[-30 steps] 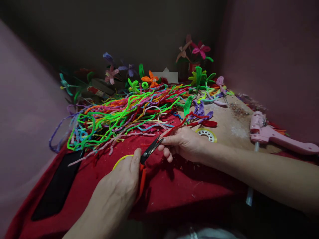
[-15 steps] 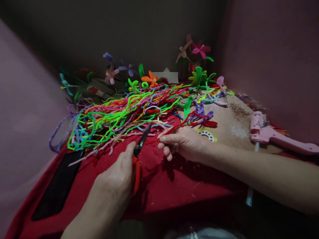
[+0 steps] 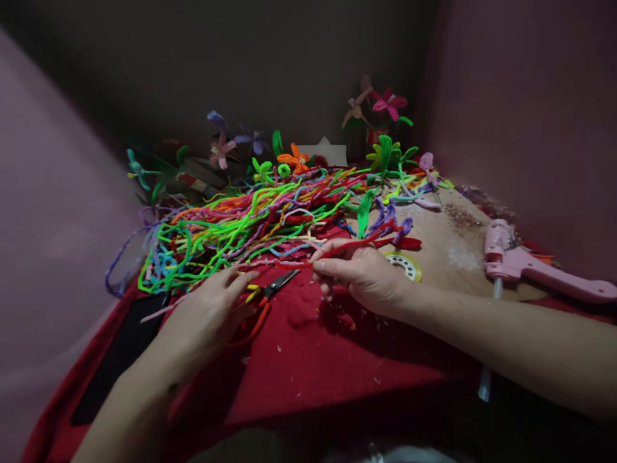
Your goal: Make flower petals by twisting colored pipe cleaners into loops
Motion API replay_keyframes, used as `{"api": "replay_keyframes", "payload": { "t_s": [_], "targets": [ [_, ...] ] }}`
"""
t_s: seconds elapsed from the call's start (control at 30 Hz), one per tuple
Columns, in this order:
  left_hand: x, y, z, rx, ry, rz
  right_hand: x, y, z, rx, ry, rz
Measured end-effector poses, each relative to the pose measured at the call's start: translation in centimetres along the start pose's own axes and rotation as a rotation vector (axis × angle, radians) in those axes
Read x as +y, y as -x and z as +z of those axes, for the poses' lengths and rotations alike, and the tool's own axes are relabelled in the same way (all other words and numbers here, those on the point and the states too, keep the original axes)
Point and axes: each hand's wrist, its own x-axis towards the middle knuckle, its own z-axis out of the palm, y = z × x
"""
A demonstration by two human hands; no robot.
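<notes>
Red fuzzy stem: the red stem is held near its left end, a short tip standing out beyond the fingertips and the longer length running back over the hand, up and to the right.
Right hand: the right hand pinches the stem between thumb and forefinger, above the cloth; the other fingers curl beneath.
Scissors: the scissors, with yellow and orange handles, lie left of the pinch, their dark blades pointing toward the right hand but apart from it.
Left hand: the left hand is loosely bent over the handles; whether it grips them cannot be told.
Petals: purple looped petals and a red petal lie near the stem's far end; contact is unclear.
Green leaf: the looped leaf stands just left of the purple petals.
Tape roll: the roll, yellow-rimmed, sits behind the right wrist, at the edge of the tan board.
Stem bundle: many-coloured stems spread beyond both hands over the red cloth.
Glue gun: the pink gun rests at right, a translucent stick projecting from it.
Finished flowers: an orange flower and others line the back.
</notes>
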Motion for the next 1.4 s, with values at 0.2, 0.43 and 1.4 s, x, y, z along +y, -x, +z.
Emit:
{"api": "replay_keyframes", "payload": {
  "t_s": [0.2,0.43,1.4],
  "targets": [
    [7.0,-1.4,2.2,-0.068,1.344,-0.414,0.0,0.4,0.3,-0.004,0.076,-0.042],
    [8.3,-2.4,3.7,0.135,1.769,-0.518,0.2,0.0,0.0,-0.059,-0.019,-0.065],
    [2.9,-4.0,0.6,0.601,1.972,-0.609,-0.2,-1.4,-1.1,-0.006,-0.23,0.026]
  ]
}}
